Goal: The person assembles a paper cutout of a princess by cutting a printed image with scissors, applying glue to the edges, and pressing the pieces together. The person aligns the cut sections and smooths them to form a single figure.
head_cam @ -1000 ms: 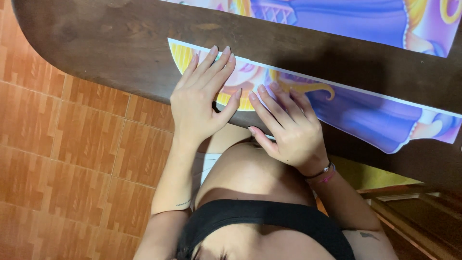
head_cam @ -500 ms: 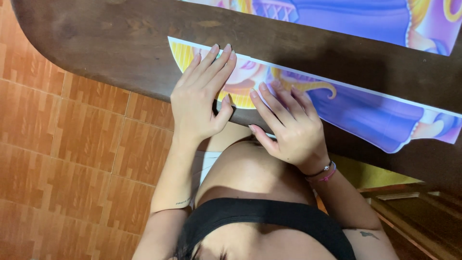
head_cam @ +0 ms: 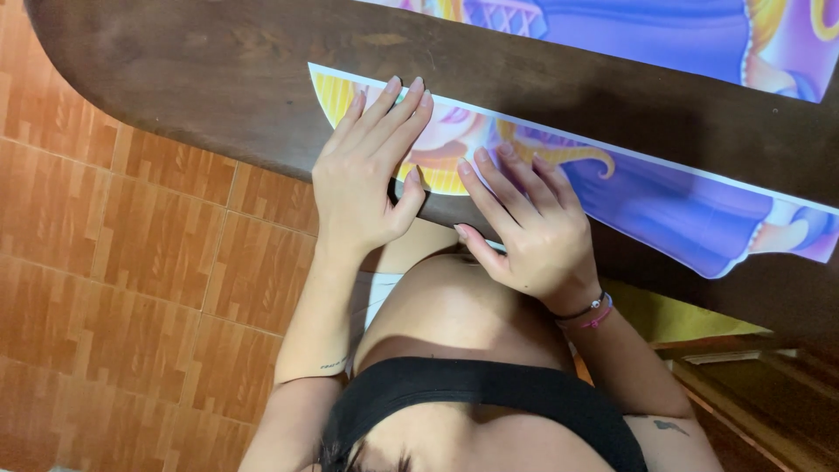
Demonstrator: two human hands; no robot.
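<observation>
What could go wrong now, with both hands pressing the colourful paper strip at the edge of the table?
1. The paper strip hangs over the edge of the dark wooden table, so pressing there may crease or tear it.
2. Only the left hand and right hand hold one end; the free far end could shift.

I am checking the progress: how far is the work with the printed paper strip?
Done: the strip lies flat at the table edge, a larger print behind it. In hand: left hand and right hand press on its yellow end. What remains cannot be told; the hands cover that part.
</observation>
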